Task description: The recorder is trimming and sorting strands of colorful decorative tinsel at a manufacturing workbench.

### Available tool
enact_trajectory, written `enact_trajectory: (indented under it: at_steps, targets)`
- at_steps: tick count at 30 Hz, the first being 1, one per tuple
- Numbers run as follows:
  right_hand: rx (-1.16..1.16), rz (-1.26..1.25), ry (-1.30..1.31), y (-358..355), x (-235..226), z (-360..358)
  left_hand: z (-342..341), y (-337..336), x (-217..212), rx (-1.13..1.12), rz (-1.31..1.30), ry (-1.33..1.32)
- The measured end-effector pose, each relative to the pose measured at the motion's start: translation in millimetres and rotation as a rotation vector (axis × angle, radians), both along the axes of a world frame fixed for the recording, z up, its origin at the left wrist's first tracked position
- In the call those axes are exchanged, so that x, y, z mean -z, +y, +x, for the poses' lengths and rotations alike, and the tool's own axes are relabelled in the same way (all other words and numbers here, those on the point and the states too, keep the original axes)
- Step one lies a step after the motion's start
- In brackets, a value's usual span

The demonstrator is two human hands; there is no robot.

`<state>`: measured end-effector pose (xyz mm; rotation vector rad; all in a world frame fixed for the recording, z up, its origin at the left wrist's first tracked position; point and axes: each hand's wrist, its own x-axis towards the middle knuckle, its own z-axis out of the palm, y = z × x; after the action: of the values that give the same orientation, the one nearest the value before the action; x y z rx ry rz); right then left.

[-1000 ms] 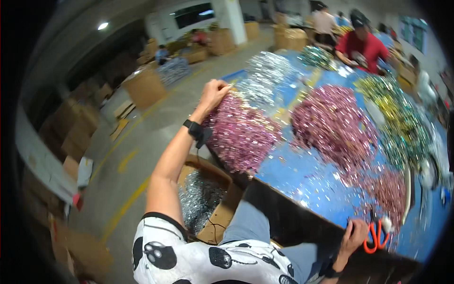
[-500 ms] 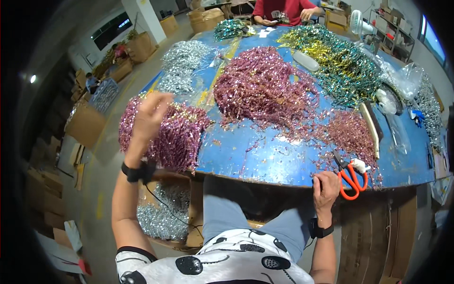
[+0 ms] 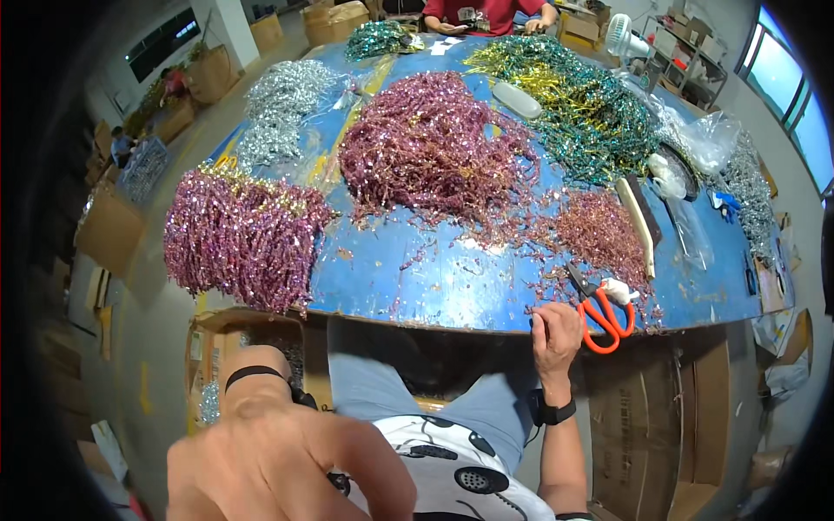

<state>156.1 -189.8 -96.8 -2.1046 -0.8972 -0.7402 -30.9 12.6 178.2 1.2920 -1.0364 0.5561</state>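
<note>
The orange-handled scissors (image 3: 599,308) lie on the blue surface (image 3: 417,278) at its near edge, and everything else is best placed from them. The right hand (image 3: 556,334) rests just to their left on the rim, fingers (image 3: 546,326) curled over the edge and holding nothing, close beside the handles but not touching them. The scissors' long axis runs slantwise, blades pointing up and left away from the person, handle loops toward the near edge (so the loops face the right hand). The left hand (image 3: 287,460) is well away, down and left of the scissors, raised close to the camera and blurred; its fingers look loosely spread and empty. Farther left of the scissors a pink tinsel pile (image 3: 239,234) overhangs the surface's edge; beyond them lies a larger purple tinsel heap (image 3: 426,143).
</note>
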Motion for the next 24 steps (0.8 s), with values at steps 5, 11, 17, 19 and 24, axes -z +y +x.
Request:
enact_trajectory:
  at_steps: [5,11,17,19,24]
  targets:
    - [0.009,0.002,-0.003,-1,2,-1,-4,-2,3,0.095,-0.031,0.035]
    - [0.004,0.006,0.0,0,2,-3,-17,7,8,0.056,-0.065,0.152]
    - [0.011,-0.02,-0.007,2,1,-4,-14,27,4,0.098,-0.022,0.218]
    - [0.013,-0.015,-0.005,2,1,-1,-19,26,9,0.185,-0.099,0.1]
    - [-0.012,-0.001,-0.007,5,0,-1,7,38,54,-0.338,-0.16,0.598]
